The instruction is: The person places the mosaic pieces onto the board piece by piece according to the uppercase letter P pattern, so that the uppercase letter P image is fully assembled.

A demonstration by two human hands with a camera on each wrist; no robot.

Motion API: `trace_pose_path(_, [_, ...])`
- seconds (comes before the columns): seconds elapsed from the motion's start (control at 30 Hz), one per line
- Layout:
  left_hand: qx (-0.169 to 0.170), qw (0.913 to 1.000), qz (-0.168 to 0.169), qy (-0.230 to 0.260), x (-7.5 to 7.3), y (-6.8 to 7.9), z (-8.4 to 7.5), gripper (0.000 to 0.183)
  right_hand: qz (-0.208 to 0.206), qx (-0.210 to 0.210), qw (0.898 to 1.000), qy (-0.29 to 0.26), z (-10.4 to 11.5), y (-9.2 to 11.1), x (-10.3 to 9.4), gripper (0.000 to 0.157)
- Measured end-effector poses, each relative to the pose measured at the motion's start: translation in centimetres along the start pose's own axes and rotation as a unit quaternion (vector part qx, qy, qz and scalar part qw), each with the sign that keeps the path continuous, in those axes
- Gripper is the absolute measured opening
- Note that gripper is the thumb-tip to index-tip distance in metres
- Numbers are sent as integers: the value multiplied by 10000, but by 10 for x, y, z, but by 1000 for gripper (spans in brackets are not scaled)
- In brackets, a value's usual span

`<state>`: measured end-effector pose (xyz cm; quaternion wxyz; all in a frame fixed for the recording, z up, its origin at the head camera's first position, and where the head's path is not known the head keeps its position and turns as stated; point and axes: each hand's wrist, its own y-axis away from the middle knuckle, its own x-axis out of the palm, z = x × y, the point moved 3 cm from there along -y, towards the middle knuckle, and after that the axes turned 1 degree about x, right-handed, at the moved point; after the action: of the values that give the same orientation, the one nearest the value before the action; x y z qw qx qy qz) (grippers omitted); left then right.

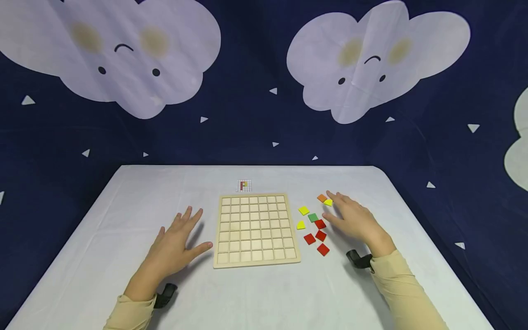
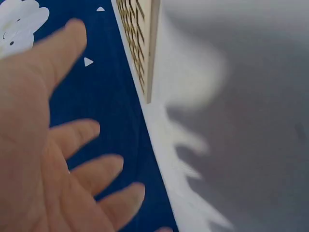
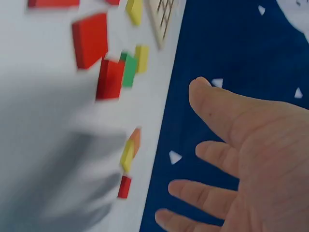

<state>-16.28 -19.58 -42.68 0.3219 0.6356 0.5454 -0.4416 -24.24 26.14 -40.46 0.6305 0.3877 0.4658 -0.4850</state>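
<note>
A wooden grid board [image 1: 256, 231] lies flat in the middle of the white table, its square cells bare. Left of it, my left hand [image 1: 173, 247] hovers with fingers spread and holds nothing. My right hand [image 1: 355, 220] is over the table on the other side, fingers extended, nothing in its grasp. Close to its fingertips lie an orange tile [image 1: 321, 198] and a yellow tile with a curved edge [image 1: 328, 202]. A red tile [image 3: 124, 187] beside them shows in the right wrist view. Nearer the board are a green tile [image 1: 313, 217], yellow tiles [image 1: 304, 210] and several red tiles [image 1: 323, 249].
Behind the board lies a small printed card [image 1: 244, 185] with a coloured grid pattern. A dark blue cloth [image 1: 247, 133] with clouds and triangles hangs behind the white table [image 1: 165, 183]. Each wrist wears a black camera mount [image 1: 359, 259].
</note>
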Motion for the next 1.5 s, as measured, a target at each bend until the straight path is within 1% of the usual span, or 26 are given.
trace_pose_path(0.1, [353,9990,98,263,5,2,1,92,17,-117,9998,-146,-8,-7,-2,71])
trace_pose_path(0.2, [581,9965,246,551,12,3,2,94,85,-153,9993,-319,-17,-15,-1,66])
trace_pose_path(0.37, [772,9916,558,876,22,5,2,102,203,-78,9990,-383,-35,-33,7,61])
trace_pose_path(0.57, [766,9898,753,934,26,5,2,106,236,-70,9993,-294,-43,-51,14,58])
trace_pose_path(0.8, [707,9894,979,810,30,1,2,100,55,-243,9996,-133,-45,-59,9,53])
trace_pose_path(0.97, [688,9890,1028,806,30,-1,0,96,57,-244,9997,-78,-47,-62,9,49])
trace_pose_path(1.33, [698,9869,1100,946,28,-2,-1,97,-182,-384,9991,62,-49,-71,14,34])
trace_pose_path(1.5, [763,9863,1088,982,27,-1,-1,96,-169,-276,9995,66,-48,-74,14,29])
